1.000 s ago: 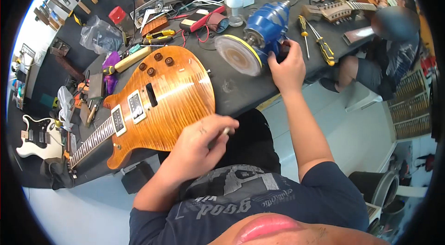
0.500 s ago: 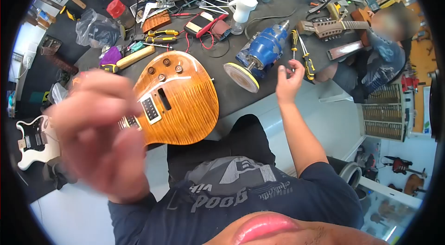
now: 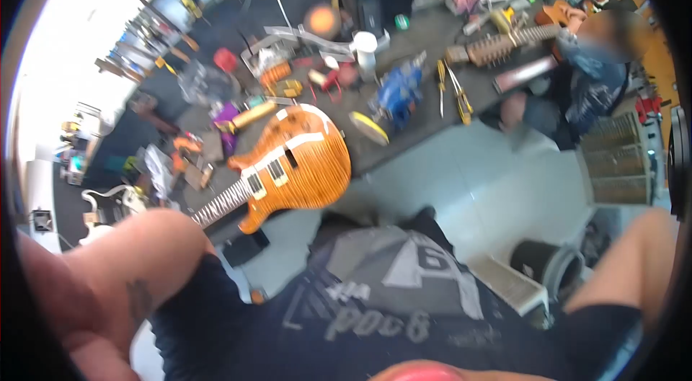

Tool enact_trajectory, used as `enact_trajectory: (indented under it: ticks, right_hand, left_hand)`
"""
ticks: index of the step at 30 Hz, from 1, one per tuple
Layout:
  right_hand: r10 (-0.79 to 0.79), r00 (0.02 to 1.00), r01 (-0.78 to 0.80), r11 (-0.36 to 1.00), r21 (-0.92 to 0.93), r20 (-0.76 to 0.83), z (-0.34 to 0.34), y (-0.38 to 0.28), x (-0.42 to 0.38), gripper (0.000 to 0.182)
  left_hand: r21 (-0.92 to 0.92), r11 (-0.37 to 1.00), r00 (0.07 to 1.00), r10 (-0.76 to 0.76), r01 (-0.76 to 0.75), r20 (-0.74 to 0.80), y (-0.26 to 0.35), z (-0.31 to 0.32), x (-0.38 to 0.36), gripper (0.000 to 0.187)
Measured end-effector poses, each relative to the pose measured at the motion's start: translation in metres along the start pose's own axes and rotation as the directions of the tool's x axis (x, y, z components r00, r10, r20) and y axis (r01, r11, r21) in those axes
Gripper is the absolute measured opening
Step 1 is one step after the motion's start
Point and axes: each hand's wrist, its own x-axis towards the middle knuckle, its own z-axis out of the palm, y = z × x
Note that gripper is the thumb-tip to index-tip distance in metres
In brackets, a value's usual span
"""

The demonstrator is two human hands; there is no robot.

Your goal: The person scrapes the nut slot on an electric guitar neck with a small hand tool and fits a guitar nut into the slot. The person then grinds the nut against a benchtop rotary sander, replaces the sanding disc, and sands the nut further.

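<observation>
Both my arms are bent up at the elbows. My left arm (image 3: 137, 251) fills the lower left, blurred, and its hand does not show. At the right edge, my right arm (image 3: 613, 269) rises from its sleeve, and that hand is also out of the picture. Between the arms, on the dark bench (image 3: 378, 154), lies an amber flame-top electric guitar (image 3: 317, 172) with its neck pointing lower left. Right of it sits a blue motor (image 3: 398, 92) with a yellow-edged disc (image 3: 370, 129). Neither hand is seen touching anything.
Yellow-black screwdrivers (image 3: 461, 103) lie near the bench edge, by a guitar headstock (image 3: 486, 51). Another person (image 3: 598, 85) sits at the right, a hand on an orange wooden piece. A white guitar body (image 3: 122, 201) lies far left. A black bucket-like container (image 3: 548, 266) stands lower right.
My left hand has left its place over the guitar, and my right hand its place beside the motor; both have gone out of view. The view has shifted, showing the guitar's neck.
</observation>
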Motion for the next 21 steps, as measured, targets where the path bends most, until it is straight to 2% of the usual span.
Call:
enact_trajectory:
  ticks: [2,3,5,9,15,21]
  right_hand:
    - [-0.065,0.997,0.066,0.998,0.014,-0.049,-0.031,-0.006,-0.002,0.02]
    - [-0.065,0.995,0.067,0.997,0.023,-0.074,-0.047,-0.005,-0.006,0.02]
    - [-0.056,0.995,0.057,0.998,0.006,-0.084,-0.079,0.002,-0.006,0.022]
    - [-0.143,0.977,0.134,0.989,-0.068,-0.159,-0.132,0.011,-0.01,0.025]
    - [-0.206,0.967,0.196,0.977,-0.08,-0.153,-0.191,0.057,-0.012,0.029]
    - [-0.278,0.95,0.268,0.959,-0.088,-0.14,-0.209,0.098,-0.014,0.034]
  left_hand:
    - [0.073,0.995,0.998,0.065,-0.065,0.004,0.026,0.016,0.019,0.029]
    - [0.089,0.995,0.999,0.051,-0.051,-0.001,0.034,0.025,0.026,0.03]
    - [0.126,0.99,0.998,0.06,-0.056,-0.025,0.04,0.048,0.045,0.03]
    - [0.162,0.979,0.99,0.133,-0.124,-0.048,0.053,0.081,0.074,0.031]
    - [0.18,0.979,0.985,0.117,-0.093,-0.124,0.038,0.145,0.1,0.034]
    - [0.141,0.989,0.976,0.069,-0.04,-0.206,0.009,0.186,0.091,0.038]
